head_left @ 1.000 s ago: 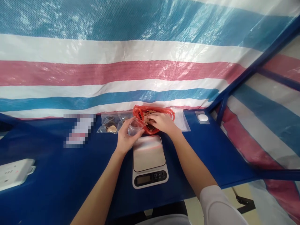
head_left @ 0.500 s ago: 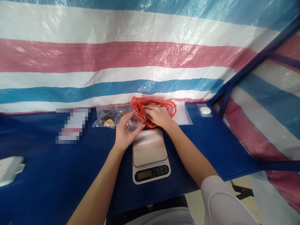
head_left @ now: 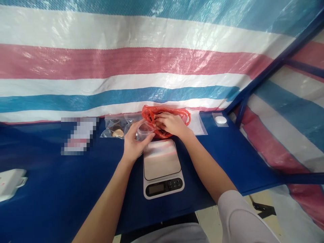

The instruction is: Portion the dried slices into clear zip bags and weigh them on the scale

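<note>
On blue table, head view: left hand curled round clear plastic cup, cup tilted, kept right beside red plastic bag, likely for short reach between them. Right hand fingers together at bag mouth over brown pieces; cannot tell if clamped on any. Digital kitchen scale just nearer, touching distance from bag; zip bag to left.
</note>
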The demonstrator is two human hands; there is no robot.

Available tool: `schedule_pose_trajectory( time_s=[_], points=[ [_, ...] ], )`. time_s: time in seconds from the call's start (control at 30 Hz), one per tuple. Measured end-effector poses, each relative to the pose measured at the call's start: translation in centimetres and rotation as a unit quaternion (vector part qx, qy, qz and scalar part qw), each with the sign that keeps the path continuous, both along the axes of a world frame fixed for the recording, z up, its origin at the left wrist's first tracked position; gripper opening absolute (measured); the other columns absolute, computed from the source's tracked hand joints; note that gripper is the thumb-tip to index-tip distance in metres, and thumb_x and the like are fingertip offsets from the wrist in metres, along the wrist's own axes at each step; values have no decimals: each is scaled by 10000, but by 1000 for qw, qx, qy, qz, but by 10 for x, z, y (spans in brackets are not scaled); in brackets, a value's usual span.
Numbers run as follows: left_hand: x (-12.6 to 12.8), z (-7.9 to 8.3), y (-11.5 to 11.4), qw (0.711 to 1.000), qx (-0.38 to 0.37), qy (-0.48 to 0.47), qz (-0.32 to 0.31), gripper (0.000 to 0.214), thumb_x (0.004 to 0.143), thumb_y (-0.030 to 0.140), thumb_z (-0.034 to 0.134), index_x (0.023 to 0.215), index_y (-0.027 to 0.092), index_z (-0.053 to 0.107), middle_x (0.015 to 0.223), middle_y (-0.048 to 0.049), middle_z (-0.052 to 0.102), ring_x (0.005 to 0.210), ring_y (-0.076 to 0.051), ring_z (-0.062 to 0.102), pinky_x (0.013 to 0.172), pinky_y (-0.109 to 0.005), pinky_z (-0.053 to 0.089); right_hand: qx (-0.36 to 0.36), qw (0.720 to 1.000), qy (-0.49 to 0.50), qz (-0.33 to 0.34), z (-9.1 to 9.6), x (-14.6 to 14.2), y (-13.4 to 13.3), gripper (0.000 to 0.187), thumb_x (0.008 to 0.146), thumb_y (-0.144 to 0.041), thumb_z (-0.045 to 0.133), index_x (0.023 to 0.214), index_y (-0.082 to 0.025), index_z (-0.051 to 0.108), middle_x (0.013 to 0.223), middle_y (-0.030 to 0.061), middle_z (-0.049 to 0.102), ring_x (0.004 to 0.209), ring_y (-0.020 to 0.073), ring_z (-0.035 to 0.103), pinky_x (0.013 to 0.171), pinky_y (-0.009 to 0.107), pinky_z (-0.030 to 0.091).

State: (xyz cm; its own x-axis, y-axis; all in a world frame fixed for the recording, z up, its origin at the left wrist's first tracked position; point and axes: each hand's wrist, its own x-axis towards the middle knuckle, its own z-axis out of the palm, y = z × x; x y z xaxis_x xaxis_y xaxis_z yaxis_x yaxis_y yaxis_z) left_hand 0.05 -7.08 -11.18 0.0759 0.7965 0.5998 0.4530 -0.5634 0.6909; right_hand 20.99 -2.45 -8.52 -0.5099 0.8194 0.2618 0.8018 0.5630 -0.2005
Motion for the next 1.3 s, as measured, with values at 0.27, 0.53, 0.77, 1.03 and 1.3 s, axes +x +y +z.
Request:
schedule_pose_trajectory(
  time_s=[0.27, 0.53, 0.77, 1.03, 1.3],
  points=[
    [-1, -2, 1, 1000, -6, -1, 0, 555, 848, 517, 735, 1307, 222, 636, 1232, -87, 710, 1152, -269, 667, 1032, -453, 536, 2, 1000, -2, -9, -1, 4, 2, 261, 998, -272, 579, 1189, -242, 754, 1307, 66, 685, 1238, 251, 585, 891, 354, 530],
    [-2, -4, 1, 1000, 0, -6, 2, 570, 842, 524, 740, 1314, 221, 639, 1228, -90, 707, 1149, -273, 668, 1028, -443, 534, 1, 1000, 3, -10, 0, 6, 3, 236, 985, -265, 600, 1158, -238, 758, 1291, 76, 666, 1189, 237, 591, 895, 331, 502],
    [-2, -4, -1, 1000, 3, -7, 2, 565, 844, 517, 739, 1307, 206, 646, 1245, -100, 704, 1148, -274, 670, 1033, -441, 528, -17, 999, 27, -13, 0, 7, 3, 259, 1000, -285, 584, 1201, -239, 741, 1269, 78, 698, 1128, 240, 641, 874, 329, 501],
    [-2, -3, -2, 1000, 5, -10, 1, 551, 839, 496, 749, 1293, 199, 654, 1214, -97, 718, 1127, -262, 677, 1017, -423, 531, -1, 999, 44, -29, -1, 8, 2, 341, 966, -295, 639, 1302, -259, 684, 1278, 69, 671, 1157, 242, 637, 843, 315, 524],
    [-2, -3, -3, 1000, 12, -19, -7, 533, 839, 475, 759, 1290, 208, 664, 1225, -101, 722, 1153, -272, 675, 1030, -435, 535, -31, 991, 119, -46, 1, 9, 3, 266, 903, -287, 711, 1168, -267, 724, 1217, 41, 736, 1084, 253, 684, 850, 350, 528]
  ],
)
